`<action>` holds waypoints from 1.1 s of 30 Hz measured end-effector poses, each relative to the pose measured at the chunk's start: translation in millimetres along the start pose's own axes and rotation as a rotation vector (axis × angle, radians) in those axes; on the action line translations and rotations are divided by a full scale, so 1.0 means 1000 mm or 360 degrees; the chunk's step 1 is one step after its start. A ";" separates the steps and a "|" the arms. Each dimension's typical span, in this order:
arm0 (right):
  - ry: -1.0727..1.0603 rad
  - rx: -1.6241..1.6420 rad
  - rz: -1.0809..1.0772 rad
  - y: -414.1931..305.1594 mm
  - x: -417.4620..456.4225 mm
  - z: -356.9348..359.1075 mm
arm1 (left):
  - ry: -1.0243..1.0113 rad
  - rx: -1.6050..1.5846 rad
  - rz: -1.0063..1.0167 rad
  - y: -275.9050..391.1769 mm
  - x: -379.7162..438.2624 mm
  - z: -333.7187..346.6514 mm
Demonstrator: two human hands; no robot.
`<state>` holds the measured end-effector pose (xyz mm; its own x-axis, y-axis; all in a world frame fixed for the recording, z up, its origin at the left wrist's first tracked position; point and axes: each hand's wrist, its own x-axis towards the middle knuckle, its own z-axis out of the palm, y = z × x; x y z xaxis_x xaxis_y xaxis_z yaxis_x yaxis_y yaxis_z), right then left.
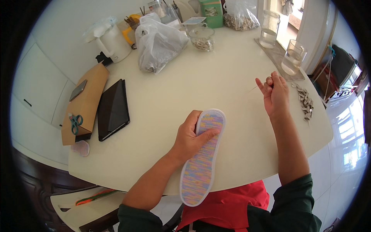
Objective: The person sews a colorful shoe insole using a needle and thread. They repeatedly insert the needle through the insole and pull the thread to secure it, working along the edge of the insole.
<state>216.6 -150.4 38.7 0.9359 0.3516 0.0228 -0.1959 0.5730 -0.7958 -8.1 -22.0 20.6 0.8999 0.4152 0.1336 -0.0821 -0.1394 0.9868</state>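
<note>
My left hand (187, 139) grips a shoe insole (198, 171) stitched in pastel pink, yellow, blue and purple, with a white rim. The thumb lies across its upper part, while the fingers pass behind it and are mostly hidden. The insole's lower end reaches past the table's front edge, above a red cloth (220, 200) on my lap. Off to the right, my right hand (276, 92) is raised with its fingers curled, pinching a thin needle (255, 87) that points left. Whether thread runs from it is too fine to tell.
Seed shells (304, 101) lie right of my right hand, near a glass of water (293, 59) and a jar (269, 32). At left are a tablet (113, 111) and a cardboard box (89, 98) bearing scissors (75, 123). Farther back stand a plastic bag (159, 43), a glass cup (202, 39) and a kettle (116, 43).
</note>
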 end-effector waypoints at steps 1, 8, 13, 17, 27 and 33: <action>0.0014 -0.0055 -0.0047 -0.002 -0.004 0.004 | 0.0001 -0.0008 -0.0005 0.000 0.000 0.000; 0.0019 -0.0237 -0.0237 -0.004 -0.005 0.005 | -0.0002 -0.0010 -0.0041 0.000 0.001 0.001; -0.0181 -0.0625 -0.0435 0.007 -0.017 0.015 | -0.0076 -0.0581 -0.0435 -0.001 0.006 -0.005; -0.0601 -0.0884 -0.0443 0.011 -0.058 0.039 | -0.0708 -0.1587 -0.0729 -0.022 0.007 -0.029; -0.1116 -0.1210 -0.1002 0.017 -0.082 0.044 | -0.1413 -0.2186 -0.0715 -0.039 0.015 -0.022; -0.1181 -0.1227 -0.1139 0.017 -0.081 0.044 | -0.1324 -0.2122 -0.0724 -0.033 0.013 -0.021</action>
<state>124.1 -136.7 49.4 0.3271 0.6130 0.7192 0.7315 0.3176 -0.6034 -2.9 7.0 -8.5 0.8852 -0.4294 0.1793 0.3458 0.8649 0.3639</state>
